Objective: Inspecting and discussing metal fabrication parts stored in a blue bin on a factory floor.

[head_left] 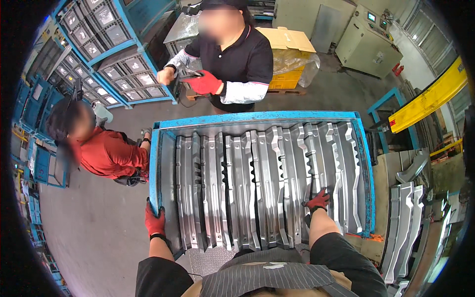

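Note:
In front of me stands a blue metal crate [257,118] with several long stamped sheet-metal parts [267,183] lying side by side in it. They are grey, ribbed and notched along their edges. My left hand [155,220], in a red glove, grips the crate's left rail near its front corner, with thumb and fingers on either side of it. My right hand [318,200], gloved in red and black, rests with fingers apart on a part right of the middle. Nothing shows lifted in it.
A person in black [232,64] with a red glove stands behind the crate; another in red [109,153] is at left. More stamped parts [401,222] lie at right, below a yellow beam [425,96]. Blue racks with grey bins [133,69] and a cardboard box [284,39] stand behind.

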Motion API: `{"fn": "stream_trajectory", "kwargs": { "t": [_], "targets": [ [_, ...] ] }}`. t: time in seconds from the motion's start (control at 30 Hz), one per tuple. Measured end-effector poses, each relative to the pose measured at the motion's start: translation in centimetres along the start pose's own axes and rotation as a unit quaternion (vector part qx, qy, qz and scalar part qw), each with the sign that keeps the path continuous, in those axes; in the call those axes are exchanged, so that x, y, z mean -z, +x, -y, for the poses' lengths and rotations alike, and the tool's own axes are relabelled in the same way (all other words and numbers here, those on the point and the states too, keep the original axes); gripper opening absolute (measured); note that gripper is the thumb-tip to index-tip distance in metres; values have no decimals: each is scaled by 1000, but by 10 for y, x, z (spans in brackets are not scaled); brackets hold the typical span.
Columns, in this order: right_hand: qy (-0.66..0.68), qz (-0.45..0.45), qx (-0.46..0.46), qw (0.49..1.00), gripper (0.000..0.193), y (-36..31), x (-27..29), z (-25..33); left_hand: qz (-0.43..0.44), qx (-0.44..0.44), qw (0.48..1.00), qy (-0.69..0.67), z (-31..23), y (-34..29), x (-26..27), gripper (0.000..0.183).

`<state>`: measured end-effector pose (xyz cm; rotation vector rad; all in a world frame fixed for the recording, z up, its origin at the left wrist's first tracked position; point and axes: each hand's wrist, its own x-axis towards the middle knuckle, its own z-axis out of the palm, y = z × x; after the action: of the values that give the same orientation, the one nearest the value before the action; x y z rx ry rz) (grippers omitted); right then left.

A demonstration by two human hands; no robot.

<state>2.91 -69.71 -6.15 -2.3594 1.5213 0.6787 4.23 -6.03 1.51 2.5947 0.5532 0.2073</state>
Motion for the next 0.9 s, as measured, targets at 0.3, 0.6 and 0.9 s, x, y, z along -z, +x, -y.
{"fn": "stream_trajectory", "kwargs": {
  "t": [0.3, 0.6, 0.9],
  "targets": [
    [12, 6, -9, 1000, 122, 2, 0, 1, 6, -2, 1000, -12, -1, 0, 0, 72],
    [9, 15, -10, 1000, 125, -1, 3, 3, 9, 5, 1000, 10, 4, 0, 0, 72],
    [-11, 35, -8, 999, 134, 1, 2, 2, 0, -8, 1000, 0, 4, 0, 1, 71]
  ]
}}
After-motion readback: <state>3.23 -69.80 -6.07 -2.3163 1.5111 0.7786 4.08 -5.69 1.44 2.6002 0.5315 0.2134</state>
